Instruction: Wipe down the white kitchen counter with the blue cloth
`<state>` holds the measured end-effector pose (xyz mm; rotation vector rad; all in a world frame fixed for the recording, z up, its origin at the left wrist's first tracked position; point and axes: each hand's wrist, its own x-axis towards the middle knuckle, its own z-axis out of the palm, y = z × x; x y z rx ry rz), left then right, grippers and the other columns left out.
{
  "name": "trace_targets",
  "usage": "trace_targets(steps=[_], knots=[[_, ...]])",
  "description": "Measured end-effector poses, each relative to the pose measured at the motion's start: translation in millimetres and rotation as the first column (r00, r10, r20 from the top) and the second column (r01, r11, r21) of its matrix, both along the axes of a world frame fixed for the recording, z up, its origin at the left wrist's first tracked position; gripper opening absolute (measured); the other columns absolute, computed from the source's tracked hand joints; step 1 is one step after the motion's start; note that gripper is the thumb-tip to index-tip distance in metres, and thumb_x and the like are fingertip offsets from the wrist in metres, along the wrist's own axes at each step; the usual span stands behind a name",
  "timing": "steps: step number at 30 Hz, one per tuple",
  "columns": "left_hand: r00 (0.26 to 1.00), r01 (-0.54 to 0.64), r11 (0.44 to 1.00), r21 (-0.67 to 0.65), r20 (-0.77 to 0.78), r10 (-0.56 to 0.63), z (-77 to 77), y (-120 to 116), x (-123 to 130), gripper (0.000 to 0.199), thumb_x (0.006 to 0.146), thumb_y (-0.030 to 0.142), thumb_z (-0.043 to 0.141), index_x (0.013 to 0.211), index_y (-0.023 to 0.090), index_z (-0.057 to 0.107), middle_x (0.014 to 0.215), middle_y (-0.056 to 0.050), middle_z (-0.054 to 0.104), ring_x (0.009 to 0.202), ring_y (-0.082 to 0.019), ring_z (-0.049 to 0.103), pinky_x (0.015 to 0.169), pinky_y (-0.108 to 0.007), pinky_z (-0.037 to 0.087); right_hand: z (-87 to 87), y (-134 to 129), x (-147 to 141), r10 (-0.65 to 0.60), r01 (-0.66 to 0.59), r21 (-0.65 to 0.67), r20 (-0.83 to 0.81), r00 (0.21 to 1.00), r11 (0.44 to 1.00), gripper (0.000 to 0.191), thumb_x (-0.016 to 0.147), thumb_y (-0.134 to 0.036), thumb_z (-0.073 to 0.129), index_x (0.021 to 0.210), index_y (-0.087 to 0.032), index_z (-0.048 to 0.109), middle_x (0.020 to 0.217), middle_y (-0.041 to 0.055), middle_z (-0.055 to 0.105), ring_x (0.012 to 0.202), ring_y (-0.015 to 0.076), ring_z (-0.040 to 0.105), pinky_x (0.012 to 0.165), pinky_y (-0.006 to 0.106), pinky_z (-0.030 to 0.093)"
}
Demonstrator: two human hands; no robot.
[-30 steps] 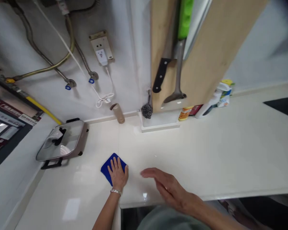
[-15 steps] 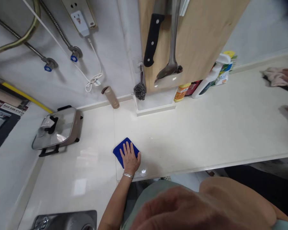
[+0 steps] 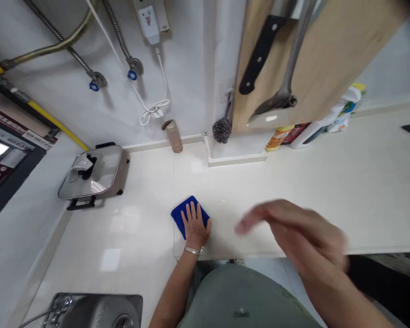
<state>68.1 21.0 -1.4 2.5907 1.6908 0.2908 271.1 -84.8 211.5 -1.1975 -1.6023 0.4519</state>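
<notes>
A folded blue cloth (image 3: 188, 210) lies on the white countertop (image 3: 150, 182). My left hand (image 3: 196, 228) rests flat on the cloth with its fingers spread, pressing it from above rather than gripping it. The thumb reaches past the cloth's right edge, and a silvery bracelet circles the wrist. My right hand (image 3: 304, 228) hangs over the front part of the counter, to the right of the cloth. Motion blurs it, with one finger pointing left; its other fingers cannot be made out. I see nothing plainly held in it.
An electric pan with a glass lid (image 3: 92, 171) stands at the left, above a steel sink (image 3: 99, 314). A beige bottle (image 3: 174, 136) is by the wall. A steel scrubber (image 3: 222, 130), a knife (image 3: 262, 54) and a ladle (image 3: 287, 86) hang; cleaning bottles (image 3: 280, 137) stand behind.
My right hand has gone from close below the camera to out over the counter. The view has shifted left. Another person's hand and pale cloth at the far right have mostly left view.
</notes>
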Motion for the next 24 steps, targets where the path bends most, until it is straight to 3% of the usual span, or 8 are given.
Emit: trace_targets(steps=[2, 4, 7, 10, 12, 17, 20, 24], knots=[[1.000, 0.010, 1.000, 0.017, 0.022, -0.010, -0.5, 0, -4, 0.073, 0.095, 0.047, 0.044, 0.155, 0.010, 0.025, 0.163, -0.018, 0.023, 0.151, -0.036, 0.015, 0.121, -0.062, 0.017, -45.9, 31, 7, -0.117, 0.119, -0.034, 0.059, 0.991, 0.992, 0.041, 0.101, -0.028, 0.034, 0.140, -0.028, 0.047, 0.118, 0.0054, 0.067, 0.104, 0.0177, 0.066, 0.093, 0.041, 0.057], [0.998, 0.047, 0.998, 0.046, 0.043, -0.049, -0.7, 0, -14, 0.071, 0.094, 0.047, 0.045, 0.155, 0.014, 0.027, 0.163, -0.015, 0.023, 0.152, -0.033, 0.017, 0.122, -0.059, 0.020, -111.4, 41, 15, -0.240, 0.275, -0.030, 0.407, 0.882, 0.961, 0.045, 0.100, -0.029, 0.036, 0.144, -0.022, 0.043, 0.131, 0.0125, 0.061, 0.121, 0.0232, 0.058, 0.100, 0.047, 0.052], [0.992, 0.116, 0.989, 0.091, 0.032, -0.119, -3.7, 2, -44, 0.066, 0.094, 0.047, 0.046, 0.152, 0.019, 0.034, 0.162, -0.012, 0.029, 0.150, -0.031, 0.023, 0.121, -0.054, 0.025, -209.0, 21, 30, -0.320, 0.438, 0.022, 0.718, 0.619, 0.899, 0.055, 0.099, -0.025, 0.031, 0.153, -0.018, 0.028, 0.146, 0.0171, 0.049, 0.139, 0.0293, 0.041, 0.111, 0.056, 0.038], [0.999, 0.048, 0.987, 0.154, 0.012, -0.051, -13.3, 19, -92, 0.063, 0.094, 0.049, 0.042, 0.147, 0.017, 0.044, 0.158, -0.013, 0.036, 0.147, -0.032, 0.029, 0.119, -0.055, 0.026, -261.8, -4, 43, -0.388, 0.549, 0.075, 0.786, 0.481, 0.833, 0.064, 0.100, -0.030, 0.036, 0.157, -0.018, 0.013, 0.153, 0.0144, 0.042, 0.144, 0.0263, 0.035, 0.116, 0.053, 0.033], [0.999, -0.045, 0.981, 0.191, 0.028, 0.041, -19.4, 41, -127, 0.064, 0.094, 0.051, 0.035, 0.145, 0.015, 0.048, 0.158, -0.014, 0.037, 0.147, -0.033, 0.029, 0.119, -0.057, 0.023, -268.8, -11, 46, -0.384, 0.569, 0.072, 0.806, 0.450, 0.819, 0.065, 0.099, -0.031, 0.039, 0.158, -0.020, 0.012, 0.157, 0.0107, 0.037, 0.146, 0.0239, 0.032, 0.119, 0.050, 0.030], [0.991, -0.132, 0.978, 0.161, -0.003, 0.134, -16.3, 92, -190, 0.075, 0.090, 0.057, 0.024, 0.149, 0.014, 0.041, 0.159, -0.012, 0.036, 0.148, -0.031, 0.028, 0.121, -0.053, 0.021, -253.9, -7, 47, -0.392, 0.600, 0.065, 0.812, 0.432, 0.797, 0.061, 0.099, -0.033, 0.041, 0.156, -0.022, 0.021, 0.158, 0.0073, 0.036, 0.146, 0.0218, 0.031, 0.120, 0.046, 0.027], [0.973, -0.220, 0.968, 0.123, -0.038, 0.227, -11.0, 103, -190, 0.078, 0.089, 0.058, 0.020, 0.151, 0.013, 0.038, 0.160, -0.013, 0.035, 0.148, -0.031, 0.027, 0.120, -0.054, 0.020, -251.2, -7, 48, -0.387, 0.601, 0.047, 0.805, 0.449, 0.798, 0.059, 0.099, -0.034, 0.041, 0.155, -0.023, 0.024, 0.158, 0.0064, 0.036, 0.145, 0.0216, 0.032, 0.120, 0.046, 0.027], [0.932, -0.354, 0.926, 0.129, -0.033, 0.361, -4.8, 101, -156, 0.078, 0.090, 0.056, 0.019, 0.152, 0.010, 0.035, 0.160, -0.016, 0.032, 0.149, -0.035, 0.024, 0.119, -0.059, 0.019, -251.2, -8, 50, -0.394, 0.587, 0.049, 0.786, 0.476, 0.808, 0.059, 0.099, -0.033, 0.041, 0.155, -0.024, 0.026, 0.157, 0.0063, 0.037, 0.144, 0.0217, 0.035, 0.120, 0.046, 0.028]])
